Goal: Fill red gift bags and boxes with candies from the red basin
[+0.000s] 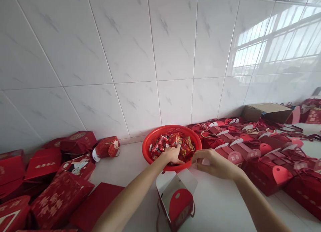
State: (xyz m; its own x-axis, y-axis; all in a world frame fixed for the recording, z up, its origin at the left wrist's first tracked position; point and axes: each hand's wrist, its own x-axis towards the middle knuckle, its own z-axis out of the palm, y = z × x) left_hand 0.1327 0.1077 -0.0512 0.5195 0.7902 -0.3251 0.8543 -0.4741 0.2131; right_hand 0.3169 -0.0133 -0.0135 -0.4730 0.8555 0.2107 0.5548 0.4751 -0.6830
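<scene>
My left hand point(173, 154) reaches over the near rim of a red plastic basket point(146, 148), among wrapped snacks point(174, 138). Its thumb and a finger are spread apart; the other fingers are partly hidden. At the basket's right front edge is my right hand point(213, 162), fingers curved with a gap to the thumb and nothing visible in it. I cannot tell whether its fingertips touch the rim. Just in front of the basket, a red gift box point(182, 205) stands with its flaps open, its white inside bare where visible. A cord handle hangs at its sides.
Red gift boxes point(62, 195) are piled on the left. Many closed red boxes point(260, 168) with cords cover the right side. A brown cardboard box point(267, 111) sits behind them. White tiled wall point(132, 58) rises directly behind the white countertop point(132, 170).
</scene>
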